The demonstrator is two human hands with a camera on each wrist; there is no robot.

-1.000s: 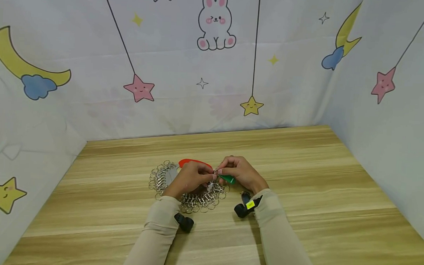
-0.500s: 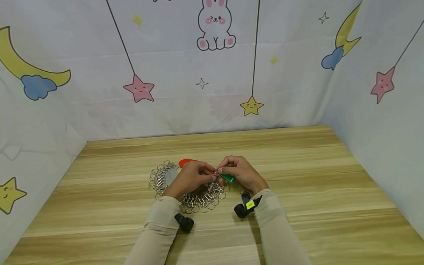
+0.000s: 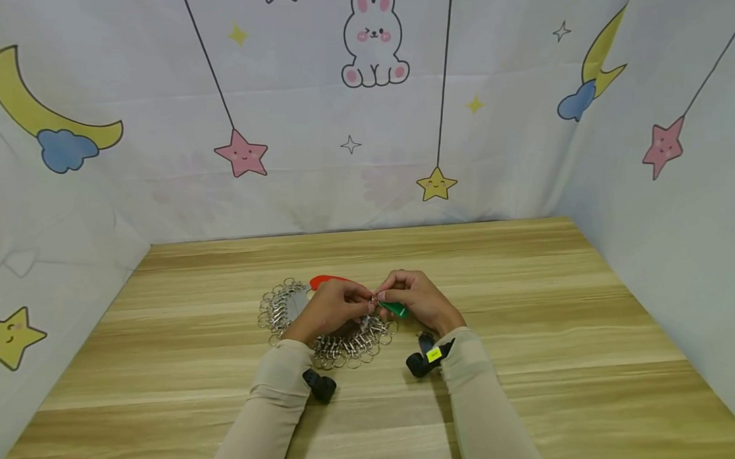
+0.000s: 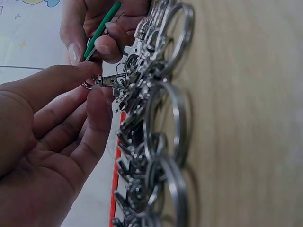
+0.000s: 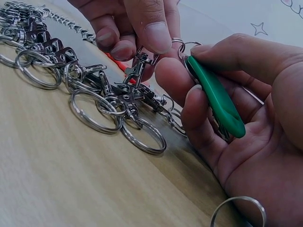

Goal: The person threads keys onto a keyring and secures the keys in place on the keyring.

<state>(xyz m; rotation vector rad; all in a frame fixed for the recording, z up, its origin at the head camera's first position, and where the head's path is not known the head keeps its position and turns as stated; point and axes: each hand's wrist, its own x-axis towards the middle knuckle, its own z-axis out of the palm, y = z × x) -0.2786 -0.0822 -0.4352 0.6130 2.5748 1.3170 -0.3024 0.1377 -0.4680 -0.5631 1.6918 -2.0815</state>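
In the head view my left hand and right hand meet fingertip to fingertip over a fan of metal clasps. My left thumb and fingers pinch a silver swivel clasp near its split ring. My right hand grips a slim green piece with metal along its underside, its tip close to that ring. Whether the green piece is hooked onto the ring I cannot tell. Several more swivel clasps with key rings hang in a row below the fingers.
The clasps line the edge of a grey plate on the wooden table. A red strip runs along the plate's far side. One loose-looking ring shows below my right palm. A printed cloth stands behind the table.
Both hands stay nearly in place over the last second. The left fingers shift slightly around the clasp and ring, and less of the red strip shows beside them.
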